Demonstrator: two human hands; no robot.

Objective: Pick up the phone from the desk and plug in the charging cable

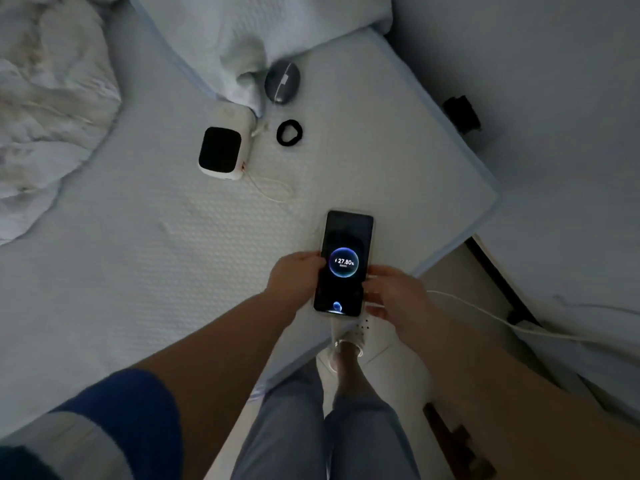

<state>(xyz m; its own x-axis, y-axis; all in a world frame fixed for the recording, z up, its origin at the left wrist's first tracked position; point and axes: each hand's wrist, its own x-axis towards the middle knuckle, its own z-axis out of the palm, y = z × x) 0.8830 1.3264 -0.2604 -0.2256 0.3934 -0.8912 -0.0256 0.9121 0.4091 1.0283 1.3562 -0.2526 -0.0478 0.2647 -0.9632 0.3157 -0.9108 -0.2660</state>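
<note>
head view: both hands pinch the phone [346, 263] over the bed [173, 237], so a tug on the taut charging cable [485, 311] could unplug it.

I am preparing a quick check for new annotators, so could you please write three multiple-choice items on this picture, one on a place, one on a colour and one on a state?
1. Where does the black hair tie lie?
A. on the floor
B. on the mattress, right of the white device
C. on the phone

2. What colour is the charging cable?
A. white
B. red
C. black

3. What state is the phone in?
A. screen dark, lying on the bed
B. face down under the pillow
C. held in both hands, screen showing 27.80%

Answers: 1 B, the tie rests on the sheet beside the device. 2 A, a pale white line runs off to the right. 3 C, the left hand and right hand grip its edges and the lit ring shows the figure.
</note>
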